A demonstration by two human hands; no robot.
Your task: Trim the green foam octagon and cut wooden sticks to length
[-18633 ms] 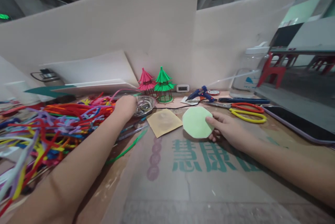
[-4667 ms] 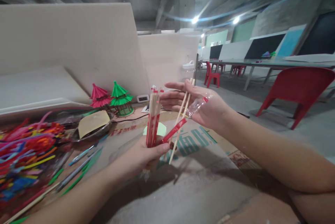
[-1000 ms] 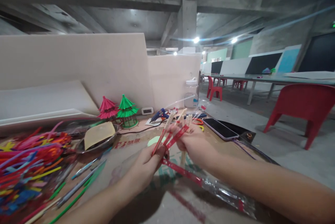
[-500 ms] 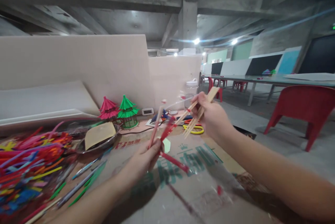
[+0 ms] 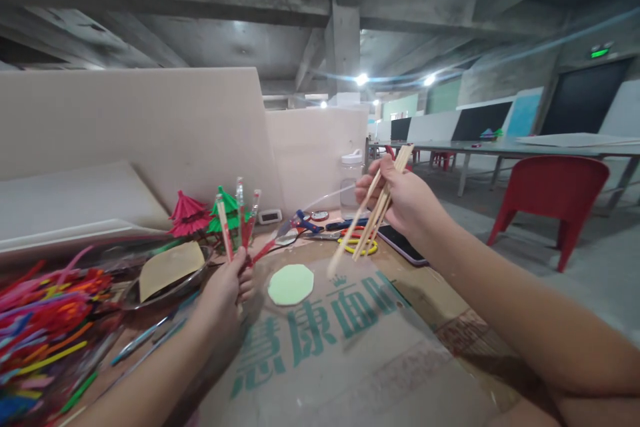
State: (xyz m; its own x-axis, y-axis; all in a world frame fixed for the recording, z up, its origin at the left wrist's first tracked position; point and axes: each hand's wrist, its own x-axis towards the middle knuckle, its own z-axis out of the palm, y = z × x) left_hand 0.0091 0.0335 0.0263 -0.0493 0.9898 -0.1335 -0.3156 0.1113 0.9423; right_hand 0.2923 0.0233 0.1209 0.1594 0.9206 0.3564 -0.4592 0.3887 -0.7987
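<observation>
My right hand (image 5: 403, 197) is closed around several pale wooden chopsticks (image 5: 380, 214), held slantwise above the mat, one of them angled apart from the bundle. In my left hand (image 5: 227, 290) is a bunch of crumpled red and clear plastic chopstick wrappers (image 5: 246, 230), its fingers wrapped round their lower ends. Whether a stick remains inside the wrappers, I cannot tell. Between the hands a pale green octagonal piece (image 5: 291, 284) lies flat on a brown cardboard sheet (image 5: 360, 360) with green lettering. Scissors with yellow and orange handles (image 5: 361, 248) rest behind the chopsticks.
Colourful pipe cleaners (image 5: 50, 314) are heaped at left, beside a metal bowl (image 5: 200, 277). Pink (image 5: 189, 214) and green (image 5: 220, 204) pagoda models stand behind. A glue gun (image 5: 303, 219), clear bottle (image 5: 351, 180) and phone (image 5: 403, 245) are farther back; a red chair (image 5: 553, 200) stands right.
My hands have moved apart. The left has gone left and down with the wrappers; a chopstick near the wrappers is now clear of them in my right hand. The octagonal piece is uncovered.
</observation>
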